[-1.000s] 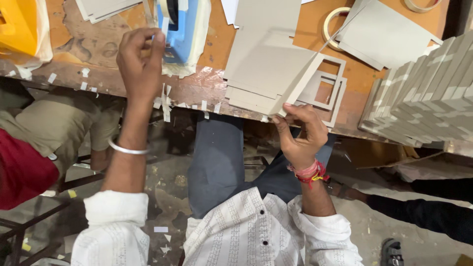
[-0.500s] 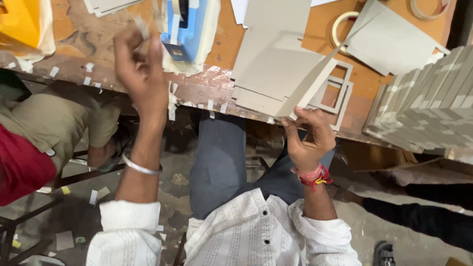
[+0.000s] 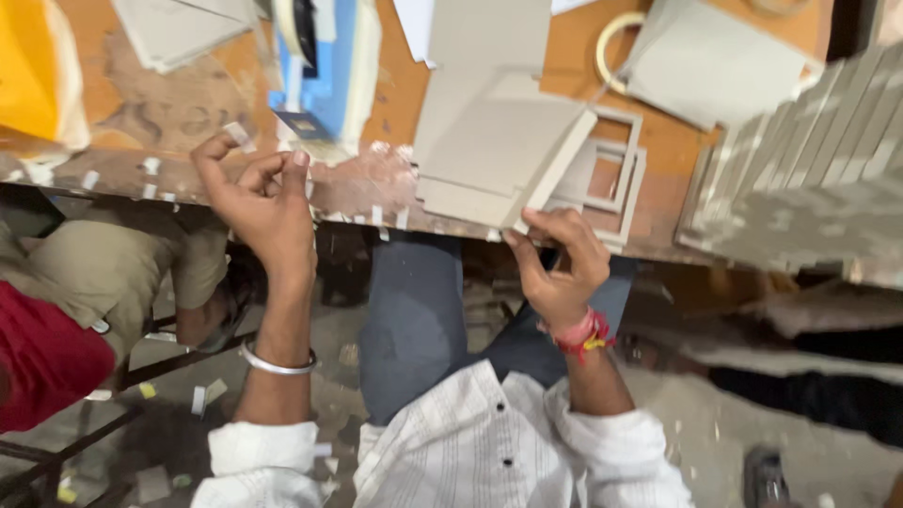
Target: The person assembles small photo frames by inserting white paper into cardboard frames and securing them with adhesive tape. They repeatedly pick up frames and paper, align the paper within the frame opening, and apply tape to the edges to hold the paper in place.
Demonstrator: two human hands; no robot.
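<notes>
My left hand (image 3: 259,198) is raised at the near edge of the wooden table (image 3: 395,103), thumb and forefinger pinching a small strip of white tape (image 3: 239,135). It wears a silver bangle. My right hand (image 3: 560,259), with a red thread at the wrist, grips the near corner of a stack of grey cardboard sheets (image 3: 499,141) that overhangs the table edge. A blue tape dispenser (image 3: 315,75) stands just beyond my left hand.
Grey cardboard frames (image 3: 611,174) lie beside the sheets. A tall pile of grey boards (image 3: 800,179) fills the right. A tape roll (image 3: 611,42) and a yellow object (image 3: 33,71) lie on the table. Another person in red and khaki (image 3: 56,320) sits at left.
My left hand came down from over the table toward its near edge with the tape piece. My right hand stayed on the cardboard corner. The view shifted a little.
</notes>
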